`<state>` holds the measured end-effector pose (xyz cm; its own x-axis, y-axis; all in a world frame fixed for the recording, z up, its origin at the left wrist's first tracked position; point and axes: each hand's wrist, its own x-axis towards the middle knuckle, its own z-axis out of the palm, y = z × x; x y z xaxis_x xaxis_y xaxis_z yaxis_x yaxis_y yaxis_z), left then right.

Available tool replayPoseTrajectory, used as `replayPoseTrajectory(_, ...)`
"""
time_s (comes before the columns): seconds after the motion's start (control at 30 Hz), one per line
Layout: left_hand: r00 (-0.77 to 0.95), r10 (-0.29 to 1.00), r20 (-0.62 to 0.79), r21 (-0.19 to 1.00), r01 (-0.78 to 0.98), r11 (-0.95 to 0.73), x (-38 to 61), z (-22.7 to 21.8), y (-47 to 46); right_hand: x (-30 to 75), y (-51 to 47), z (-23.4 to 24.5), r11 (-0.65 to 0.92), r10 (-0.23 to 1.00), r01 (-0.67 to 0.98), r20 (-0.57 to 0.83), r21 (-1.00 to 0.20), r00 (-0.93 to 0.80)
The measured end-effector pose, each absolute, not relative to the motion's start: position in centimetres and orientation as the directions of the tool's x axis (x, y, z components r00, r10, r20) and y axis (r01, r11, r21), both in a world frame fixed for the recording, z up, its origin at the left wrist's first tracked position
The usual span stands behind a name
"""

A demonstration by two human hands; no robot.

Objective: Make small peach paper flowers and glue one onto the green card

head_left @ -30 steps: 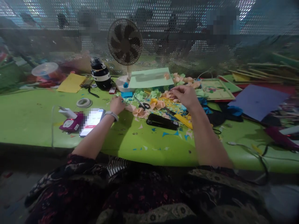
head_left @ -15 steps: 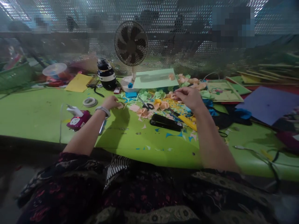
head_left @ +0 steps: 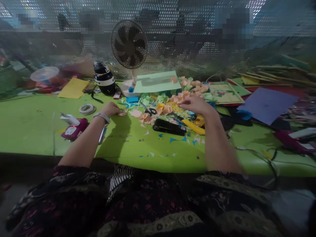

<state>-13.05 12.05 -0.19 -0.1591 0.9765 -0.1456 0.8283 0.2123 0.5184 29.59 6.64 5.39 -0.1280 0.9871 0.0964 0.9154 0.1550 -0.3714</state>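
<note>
My left hand [head_left: 111, 109] rests low over the green table, fingers curled, with a small peach paper piece [head_left: 122, 113] at the fingertips. Over the right part of the paper scraps is my right hand [head_left: 195, 105], its fingers drawn together; whatever is between them is too small to make out. Peach paper petals [head_left: 180, 97] lie just behind those fingers. Dark-handled scissors [head_left: 151, 111] lie among the scraps between my hands. In front of them is a black stapler [head_left: 169, 127], and a yellow-handled cutter [head_left: 194, 126] lies beneath my right hand.
A fan [head_left: 129, 44] and a black bottle [head_left: 104, 79] stand at the back. To the left are a tape roll [head_left: 87, 109] and a purple device [head_left: 74, 129]. A purple sheet [head_left: 268, 104] and a cable [head_left: 256, 153] lie to the right.
The view has turned slightly right, so everything sits further left. My right hand has drawn back a little toward me from the peach petals. My left hand stays by its paper piece.
</note>
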Motion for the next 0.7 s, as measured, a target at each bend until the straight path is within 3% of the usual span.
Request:
replayPoseTrajectory(0.17, -0.110, 0.978, -0.178, 0.568, 0.800, 0.193, -12.9, -0.2, 11.8, 30.0, 6.6, 5.6, 0.113, 0.994, 0.959, 0.045, -0.259, -0.105)
replayPoseTrajectory(0.4, -0.099, 0.987, -0.128, 0.525, 0.837, 0.152, -13.0, 0.3, 11.7, 29.5, 6.5, 5.4, 0.127, 0.992, 0.952, 0.028, -0.278, -0.124)
replayPoseTrajectory(0.5, -0.066, 0.980, -0.188, 0.548, 0.821, 0.161, -12.8, 0.1, 11.9, 28.1, 6.7, 4.8, 0.202, 0.979, 0.936, 0.035, -0.286, -0.201)
replayPoseTrajectory(0.7, -0.058, 0.985, -0.165, 0.585, 0.798, 0.145, -13.2, -0.3, 11.9, 23.5, 7.0, 4.7, 0.317, 0.931, 0.886, -0.069, -0.338, -0.359)
